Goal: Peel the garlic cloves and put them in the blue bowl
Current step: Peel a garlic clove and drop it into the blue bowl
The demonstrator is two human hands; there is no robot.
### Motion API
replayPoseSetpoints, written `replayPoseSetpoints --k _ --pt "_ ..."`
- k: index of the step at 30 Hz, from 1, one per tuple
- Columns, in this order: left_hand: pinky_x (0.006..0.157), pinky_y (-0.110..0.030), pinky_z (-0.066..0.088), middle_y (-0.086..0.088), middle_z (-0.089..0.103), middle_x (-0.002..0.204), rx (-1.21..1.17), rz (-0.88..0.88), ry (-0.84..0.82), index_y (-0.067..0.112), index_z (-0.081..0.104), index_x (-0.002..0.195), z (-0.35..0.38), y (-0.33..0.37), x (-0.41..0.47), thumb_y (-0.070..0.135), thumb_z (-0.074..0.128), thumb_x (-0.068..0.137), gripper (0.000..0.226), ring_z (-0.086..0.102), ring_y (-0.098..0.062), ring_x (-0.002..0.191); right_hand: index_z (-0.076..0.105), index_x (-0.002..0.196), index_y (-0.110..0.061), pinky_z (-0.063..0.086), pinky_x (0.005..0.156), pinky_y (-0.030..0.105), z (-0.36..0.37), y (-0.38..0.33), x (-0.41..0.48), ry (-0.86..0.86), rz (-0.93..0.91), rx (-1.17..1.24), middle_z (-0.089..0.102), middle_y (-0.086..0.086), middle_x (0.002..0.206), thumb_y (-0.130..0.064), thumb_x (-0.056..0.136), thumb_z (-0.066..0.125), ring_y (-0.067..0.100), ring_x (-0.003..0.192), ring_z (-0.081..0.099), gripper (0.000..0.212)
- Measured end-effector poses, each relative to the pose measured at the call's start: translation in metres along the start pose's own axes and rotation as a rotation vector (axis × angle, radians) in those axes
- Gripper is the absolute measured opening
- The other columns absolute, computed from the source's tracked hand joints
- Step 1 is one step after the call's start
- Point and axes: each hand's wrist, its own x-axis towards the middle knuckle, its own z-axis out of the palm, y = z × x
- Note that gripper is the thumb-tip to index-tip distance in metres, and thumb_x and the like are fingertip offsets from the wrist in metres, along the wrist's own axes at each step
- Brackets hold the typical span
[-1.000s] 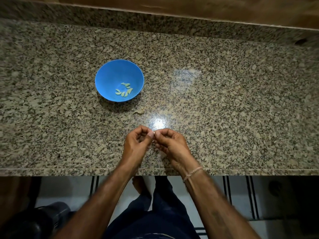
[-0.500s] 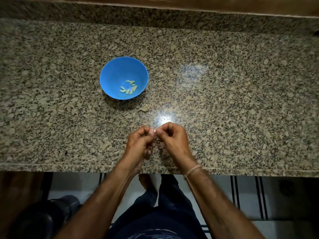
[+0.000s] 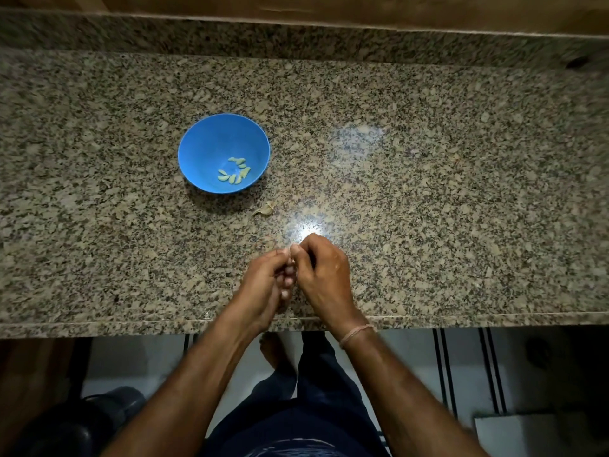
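- At the lower centre of the frame, the left hand and right hand meet above the near edge of the desk, fingertips touching.
- Fingers of both hands are curled tight and pinch a garlic clove between them; it is mostly hidden.
- Up and to the left stands the blue bowl, with peeled cloves lying in its bottom.
- Between bowl and hands, a pale garlic piece lies on the desk.
- A thread band circles the right wrist.
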Motion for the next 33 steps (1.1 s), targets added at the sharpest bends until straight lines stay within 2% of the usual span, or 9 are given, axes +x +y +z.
replayPoseSetpoints --k 3,6,12,15,18,23,25,29,33 --pt "0.048 -0.024 0.033 0.002 0.048 0.069 0.26 0.152 0.053 0.015 0.056 0.086 0.002 -0.003 -0.004 0.029 0.046 0.11 0.03 0.041 -0.008 0.056 0.051 0.075 -0.02 0.033 0.057 0.015 -0.005 0.0 0.0 0.007 -0.078 -0.1 0.046 -0.013 0.069 -0.02 0.104 0.061 0.001 0.061 0.042 0.031" --pt "0.054 -0.021 0.031 0.002 0.045 0.07 0.742 0.548 0.205 0.014 0.049 0.084 0.002 -0.006 -0.008 0.027 0.046 0.11 0.029 0.037 -0.007 0.06 0.05 0.068 -0.024 0.037 0.054 0.016 -0.007 -0.007 0.002 -0.062 0.185 0.154 0.049 -0.011 0.065 -0.022 0.106 0.059 -0.002 0.052 0.041 0.039" --pt "0.049 -0.024 0.033 0.003 0.05 0.067 0.172 0.059 0.089 0.016 0.058 0.081 0.009 0.001 -0.007 0.03 0.046 0.11 0.034 0.042 -0.009 0.056 0.05 0.073 -0.024 0.032 0.053 0.018 -0.009 -0.006 -0.002 -0.048 -0.044 -0.142 0.047 -0.012 0.065 -0.027 0.107 0.054 0.003 0.056 0.041 0.035" --pt "0.053 -0.021 0.034 0.009 0.054 0.072 0.754 0.498 0.224 0.018 0.056 0.087 0.005 -0.009 -0.01 0.033 0.051 0.109 0.027 0.047 -0.007 0.06 0.049 0.066 -0.023 0.032 0.048 0.014 -0.015 -0.005 0.002 -0.095 0.179 0.084 0.047 -0.011 0.061 -0.024 0.105 0.058 0.0 0.05 0.039 0.04" --pt "0.058 -0.024 0.035 0.007 0.052 0.08 0.91 0.701 0.289 0.02 0.051 0.088 0.005 -0.012 -0.007 0.027 0.052 0.108 0.02 0.05 -0.009 0.07 0.051 0.069 -0.021 0.034 0.049 0.019 -0.015 -0.011 -0.002 -0.157 0.427 0.28 0.047 -0.008 0.063 -0.024 0.105 0.057 0.008 0.056 0.039 0.037" --pt "0.053 -0.024 0.039 -0.004 0.055 0.076 0.348 0.194 0.144 0.015 0.058 0.088 0.01 -0.013 -0.007 0.034 0.043 0.111 0.034 0.048 -0.01 0.063 0.045 0.082 -0.021 0.028 0.059 0.017 -0.009 -0.004 -0.007 -0.064 -0.173 -0.33 0.04 -0.011 0.073 -0.027 0.109 0.047 0.008 0.067 0.038 0.028" --pt "0.05 -0.019 0.035 0.0 0.051 0.075 0.298 0.145 0.141 0.016 0.057 0.089 0.013 -0.009 -0.011 0.033 0.041 0.112 0.033 0.044 -0.008 0.06 0.047 0.08 -0.021 0.031 0.056 0.014 -0.008 -0.006 -0.006 -0.085 -0.094 -0.237 0.043 -0.011 0.071 -0.026 0.109 0.049 0.001 0.062 0.038 0.03" --pt "0.049 -0.019 0.032 0.003 0.045 0.072 0.772 0.54 0.261 0.021 0.047 0.089 0.01 -0.014 -0.011 0.029 0.04 0.112 0.026 0.037 -0.009 0.061 0.051 0.074 -0.017 0.038 0.047 0.014 -0.015 -0.018 -0.004 -0.204 0.45 0.354 0.047 -0.005 0.069 -0.019 0.107 0.051 0.006 0.058 0.042 0.033" --pt "0.051 -0.02 0.033 0.005 0.047 0.074 0.176 0.107 0.107 0.017 0.056 0.094 0.013 -0.013 -0.005 0.033 0.041 0.112 0.029 0.042 -0.007 0.059 0.047 0.077 -0.022 0.036 0.057 0.014 -0.007 -0.009 -0.009 -0.088 0.062 -0.044 0.048 -0.01 0.073 -0.022 0.108 0.051 0.004 0.065 0.042 0.032"
